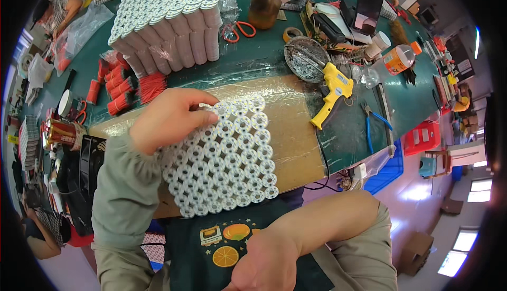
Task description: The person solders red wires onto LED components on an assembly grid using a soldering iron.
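Observation:
A white panel of joined round discs [227, 154], each with a hole in its middle, lies on the brown board at the near table edge. My left hand [174, 114] is closed at the panel's far edge, thumb and forefinger pinching it between them. Low in front of my dark apron [195, 243], my right hand [266, 262] is bent down and away from the panel. Its fingers are mostly hidden at the lower edge, so what they do cannot be seen.
Beyond stands a tall stack of similar disc panels [169, 27], beside red wire bundles [116, 85]. Right of the board lie a yellow soldering gun [332, 93], a round metal tin [305, 61] and blue-handled pliers [372, 125]. Red-handled scissors [240, 31] and a jug [266, 1] sit farther back.

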Tool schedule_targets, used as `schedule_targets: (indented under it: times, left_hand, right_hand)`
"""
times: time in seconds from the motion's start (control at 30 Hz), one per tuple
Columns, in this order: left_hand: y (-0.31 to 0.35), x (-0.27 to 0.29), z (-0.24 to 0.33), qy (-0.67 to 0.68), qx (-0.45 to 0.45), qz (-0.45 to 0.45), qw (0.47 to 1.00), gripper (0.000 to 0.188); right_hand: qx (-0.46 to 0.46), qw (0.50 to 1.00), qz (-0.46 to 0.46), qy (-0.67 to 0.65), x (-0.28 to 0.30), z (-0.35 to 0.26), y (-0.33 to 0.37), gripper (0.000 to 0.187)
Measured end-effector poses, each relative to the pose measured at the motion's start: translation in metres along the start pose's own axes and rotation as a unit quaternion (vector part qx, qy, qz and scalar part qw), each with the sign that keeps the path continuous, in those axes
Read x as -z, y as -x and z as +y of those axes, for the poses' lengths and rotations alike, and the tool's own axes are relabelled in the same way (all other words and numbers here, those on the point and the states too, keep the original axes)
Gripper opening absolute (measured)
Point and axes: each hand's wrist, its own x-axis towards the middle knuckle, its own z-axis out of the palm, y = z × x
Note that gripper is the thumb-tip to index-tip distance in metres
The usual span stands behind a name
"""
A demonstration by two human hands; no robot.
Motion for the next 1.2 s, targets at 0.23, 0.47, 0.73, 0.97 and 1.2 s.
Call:
schedule_targets:
  times: [0.23, 0.47, 0.73, 0.97, 1.2]
  left_hand:
    - [-0.014, -0.039, -0.043, -0.137, -0.074, 0.123, 0.98, 0.038]
    - [0.013, -0.059, -0.052, -0.174, -0.224, 0.112, 0.952, 0.048]
    - [0.024, -0.066, -0.062, -0.214, -0.191, 0.117, 0.951, 0.049]
    - [0.024, -0.064, -0.064, -0.215, -0.187, 0.109, 0.952, 0.048]
    - [0.023, -0.053, -0.075, -0.185, -0.219, 0.118, 0.951, 0.046]
  right_hand:
    - [0.215, 0.966, 0.066, 0.127, -0.009, 0.016, -0.005, 0.034]
    - [0.152, 0.98, 0.04, 0.121, -0.011, 0.017, -0.007, 0.03]
    - [-0.006, 0.982, -0.052, 0.181, -0.009, 0.003, -0.023, 0.021]
    - [-0.115, 0.962, -0.24, 0.057, 0.029, 0.028, -0.005, 0.03]
    - [-0.448, 0.848, -0.206, 0.196, 0.111, 0.07, 0.081, 0.023]
